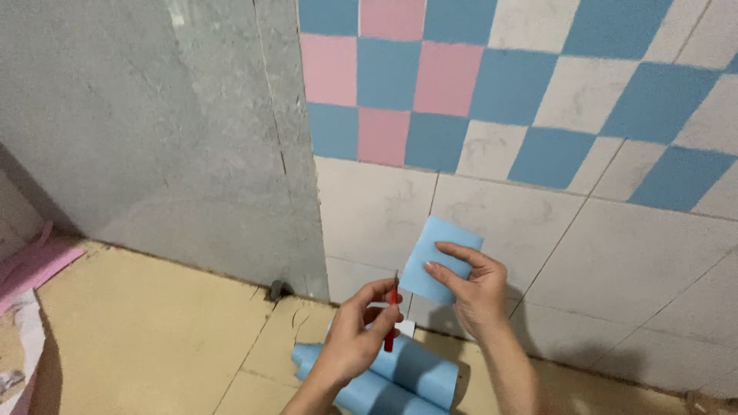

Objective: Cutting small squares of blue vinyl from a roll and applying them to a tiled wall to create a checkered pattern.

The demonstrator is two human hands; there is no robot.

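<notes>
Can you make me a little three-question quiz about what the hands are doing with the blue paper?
1. True or false: the right hand pinches a blue square sheet.
2. What does the left hand hold? A) a red-handled cutter B) a paintbrush C) a sponge
3. Where do the blue rolls lie: on the floor below the hands, or leaning high on the tiled wall?

Key
1. True; fingers and thumb pinch its lower edge.
2. A; its thin blade points up beside the sheet.
3. On the floor below the hands, near the wall's foot.
</notes>
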